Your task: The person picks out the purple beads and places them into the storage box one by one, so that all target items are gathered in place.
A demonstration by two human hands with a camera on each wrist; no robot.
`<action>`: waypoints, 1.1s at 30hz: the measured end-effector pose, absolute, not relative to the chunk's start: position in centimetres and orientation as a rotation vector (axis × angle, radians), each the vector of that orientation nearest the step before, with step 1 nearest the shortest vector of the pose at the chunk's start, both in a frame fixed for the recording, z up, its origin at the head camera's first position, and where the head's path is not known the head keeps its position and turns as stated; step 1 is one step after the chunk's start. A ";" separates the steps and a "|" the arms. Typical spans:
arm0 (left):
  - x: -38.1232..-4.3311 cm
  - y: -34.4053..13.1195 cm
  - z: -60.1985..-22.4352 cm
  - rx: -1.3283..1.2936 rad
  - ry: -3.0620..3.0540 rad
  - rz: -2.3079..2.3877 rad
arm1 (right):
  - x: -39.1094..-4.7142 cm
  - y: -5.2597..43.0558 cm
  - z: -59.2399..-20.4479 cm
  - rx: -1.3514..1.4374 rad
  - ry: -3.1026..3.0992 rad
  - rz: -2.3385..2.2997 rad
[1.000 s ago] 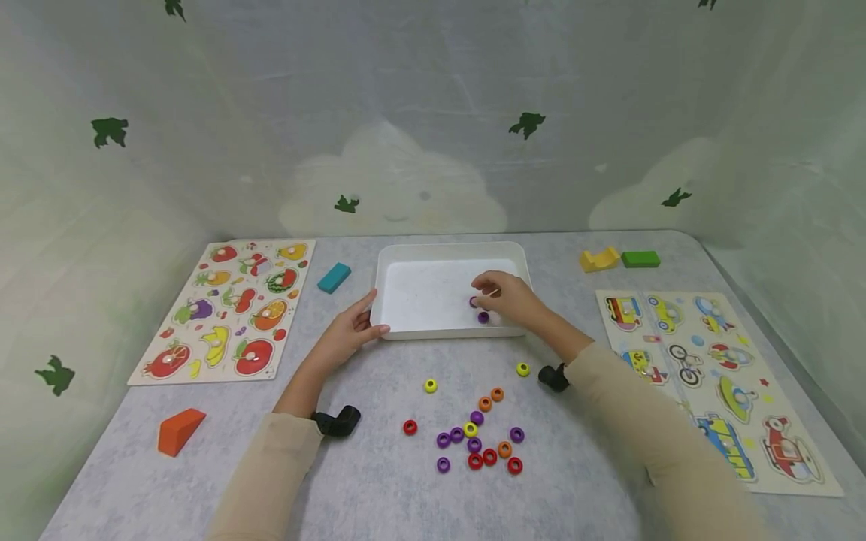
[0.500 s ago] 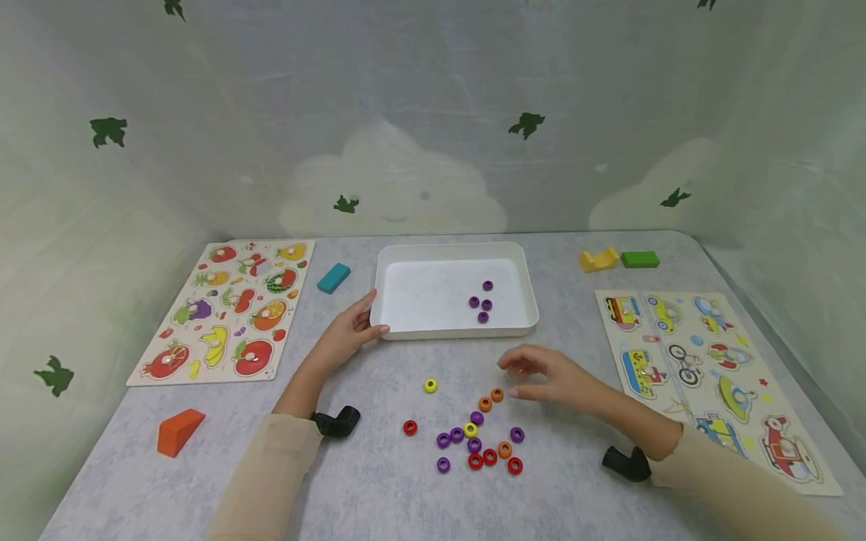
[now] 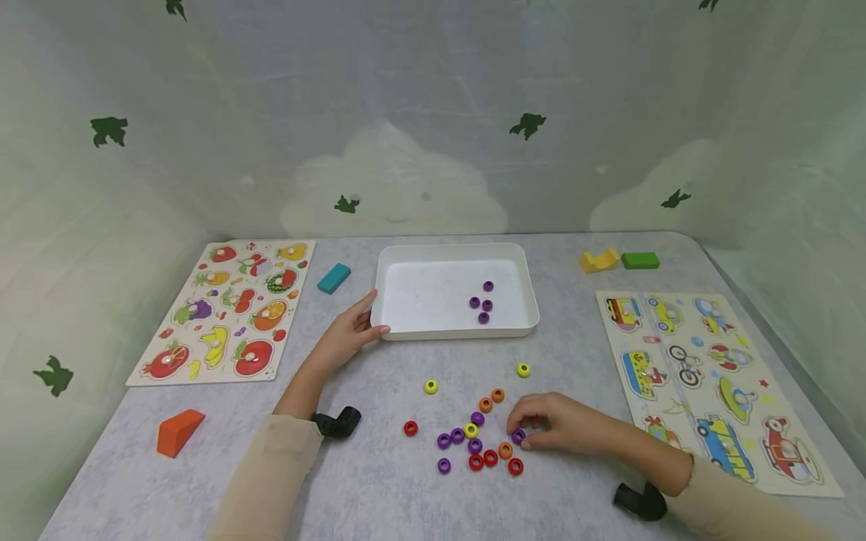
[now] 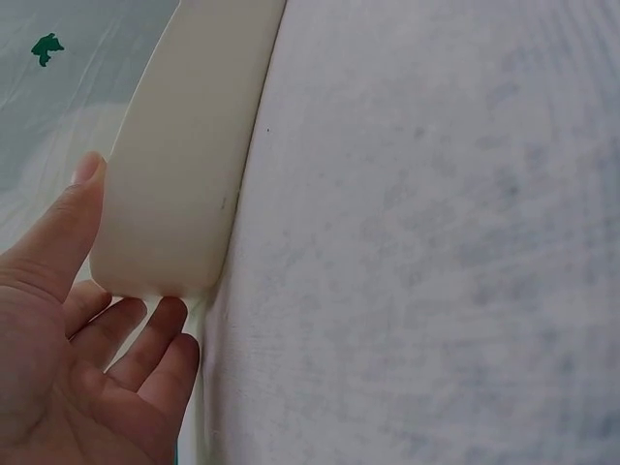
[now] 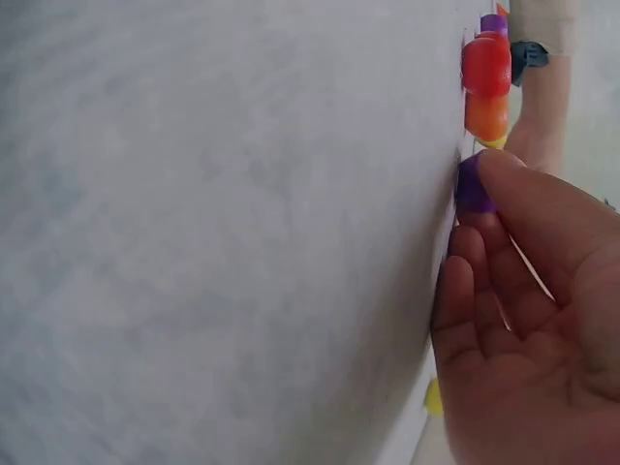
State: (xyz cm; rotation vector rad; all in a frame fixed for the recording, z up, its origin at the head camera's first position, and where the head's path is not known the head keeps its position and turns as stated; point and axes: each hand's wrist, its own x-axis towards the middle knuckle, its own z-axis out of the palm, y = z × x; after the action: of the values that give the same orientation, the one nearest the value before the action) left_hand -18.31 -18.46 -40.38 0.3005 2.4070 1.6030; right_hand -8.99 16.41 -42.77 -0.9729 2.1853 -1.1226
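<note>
My left hand [image 3: 343, 340] grips the near left corner of a white tray [image 3: 449, 335]. In the left wrist view its thumb lies against the tray's wall [image 4: 184, 165] near the rim, and the bent fingers touch the end side. Several purple beads [image 3: 487, 305] lie in the tray's right half. At the right of the loose beads, my right hand [image 3: 564, 424] pinches a purple bead [image 3: 518, 436] between thumb and fingers, low at the tabletop. The right wrist view shows this purple bead [image 5: 472, 186] under the thumb tip; the other fingers curl beside it.
Red [image 3: 490, 457], orange [image 3: 485, 405], yellow [image 3: 431, 386] and purple beads [image 3: 443, 441] lie scattered before the tray. A fruit puzzle board [image 3: 226, 315] is left, a vehicle puzzle board [image 3: 704, 376] right. Blue [image 3: 334, 278], orange [image 3: 179, 432], yellow [image 3: 599, 261] and green blocks [image 3: 640, 260] lie around.
My right hand has left the tray, where several purple beads now show, and moved down toward me to a purple bead on the table, which it now pinches. The left hand stays on the tray.
</note>
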 end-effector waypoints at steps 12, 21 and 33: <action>-19.0 -18.9 -41.6 0.274 2.408 1.598 | -14.2 15.3 -40.4 -0.863 2.451 -1.360; -19.4 -19.1 -42.1 0.289 2.416 1.587 | -21.2 13.0 -40.4 -0.686 2.639 -1.462; -19.0 -18.9 -41.5 0.290 2.391 1.617 | -25.6 11.3 -42.6 -0.360 2.684 -1.221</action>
State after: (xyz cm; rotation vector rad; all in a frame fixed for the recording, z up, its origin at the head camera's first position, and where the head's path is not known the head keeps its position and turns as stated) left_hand -19.00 -18.88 -41.46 0.2899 2.3910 1.6167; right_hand -25.61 11.28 -42.58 -0.3603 2.6839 -1.2215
